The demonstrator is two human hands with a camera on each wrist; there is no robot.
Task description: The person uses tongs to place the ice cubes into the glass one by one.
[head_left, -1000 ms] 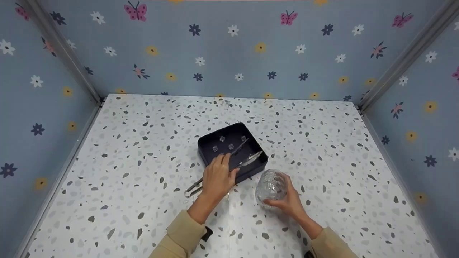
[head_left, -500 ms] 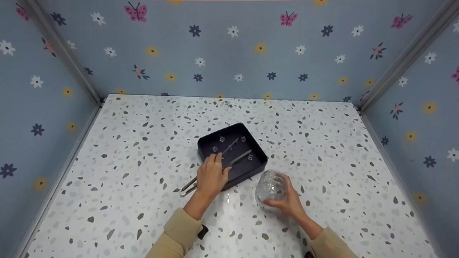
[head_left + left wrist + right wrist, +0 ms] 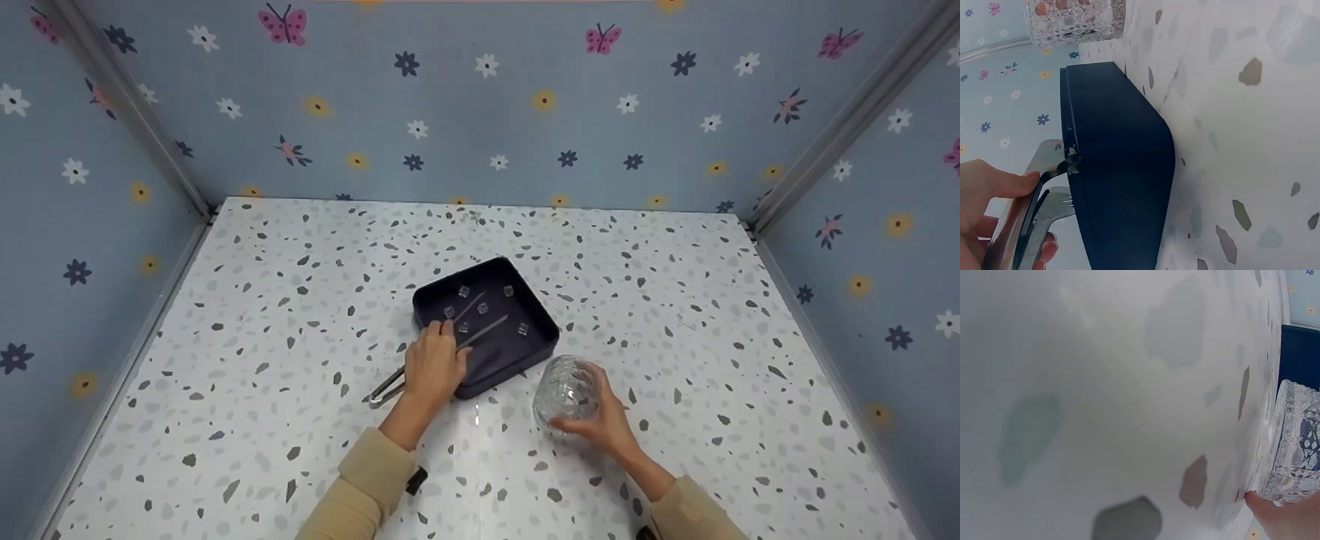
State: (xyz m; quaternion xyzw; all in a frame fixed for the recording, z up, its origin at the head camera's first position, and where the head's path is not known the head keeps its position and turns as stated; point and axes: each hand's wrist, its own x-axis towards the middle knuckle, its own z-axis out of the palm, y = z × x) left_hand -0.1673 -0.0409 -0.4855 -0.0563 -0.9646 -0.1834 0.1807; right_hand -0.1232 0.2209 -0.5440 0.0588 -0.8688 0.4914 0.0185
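A pair of metal tongs [image 3: 484, 331] is held in my left hand [image 3: 431, 364], its arms parted and slanting over the dark tray [image 3: 551, 330]. Several small clear cubes [image 3: 523, 328] lie on the tray floor, around and between the tong tips. In the left wrist view, thumb and fingers grip the tongs' arms [image 3: 1050, 209] close to the tray wall [image 3: 1123, 152]. My right hand [image 3: 607, 420] is curled around a clear patterned glass [image 3: 559, 390], which stands just right of the tray's near corner. The right wrist view catches only part of that hand [image 3: 1286, 517] at the glass [image 3: 1297, 450].
A white speckled tabletop [image 3: 322, 285] spreads around the tray and glass. Blue panels with flowers and butterflies [image 3: 480, 112] enclose it at the back and both sides, joined by grey corner posts [image 3: 135, 120].
My left hand and the tongs have shifted left across the tray, uncovering cubes on its right side. The right hand and the glass have stayed in place.
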